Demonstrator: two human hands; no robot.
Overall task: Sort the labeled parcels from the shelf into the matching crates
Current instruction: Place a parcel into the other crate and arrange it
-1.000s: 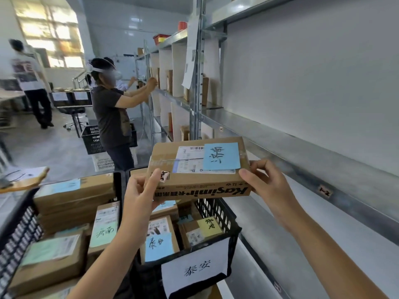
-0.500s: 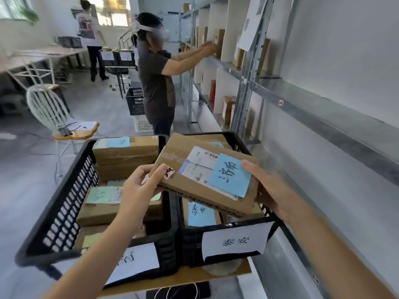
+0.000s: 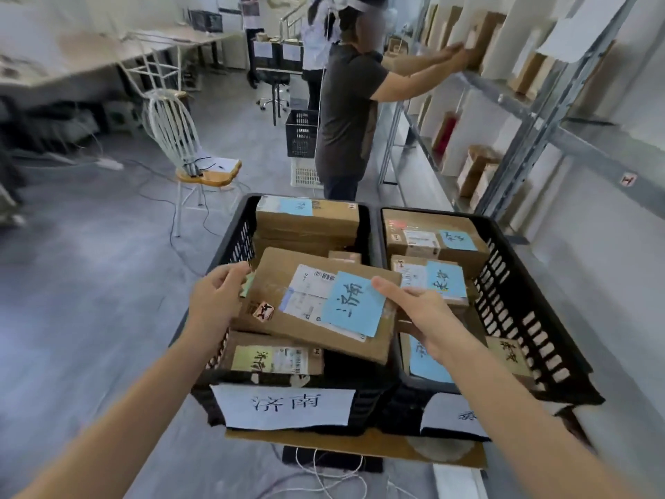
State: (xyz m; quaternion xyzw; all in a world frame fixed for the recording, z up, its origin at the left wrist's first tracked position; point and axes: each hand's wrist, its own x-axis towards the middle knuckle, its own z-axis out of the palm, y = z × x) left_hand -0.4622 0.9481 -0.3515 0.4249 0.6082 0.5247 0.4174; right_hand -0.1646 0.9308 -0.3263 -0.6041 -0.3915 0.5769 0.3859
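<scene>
Lowering a cardboard parcel (image 3: 288, 300) into the left crate (image 3: 237, 243), I hold it by both ends. My left hand (image 3: 216, 300) curls round its left edge. My right hand (image 3: 424, 315) pinches the right edge, thumb on top at the edge of the blue slip (image 3: 354, 304), fingers out of sight beneath. A second ago this parcel was up in front of the shelf (image 3: 511, 102); half a second ago it hung above the right crate (image 3: 511, 293). Now it lies tilted over the stacked parcels (image 3: 306, 221) in the left crate; whether it touches them I cannot tell. Its slip appears to match the white sign (image 3: 284, 405) on that crate's front, so the sort looks right; only the release remains.
</scene>
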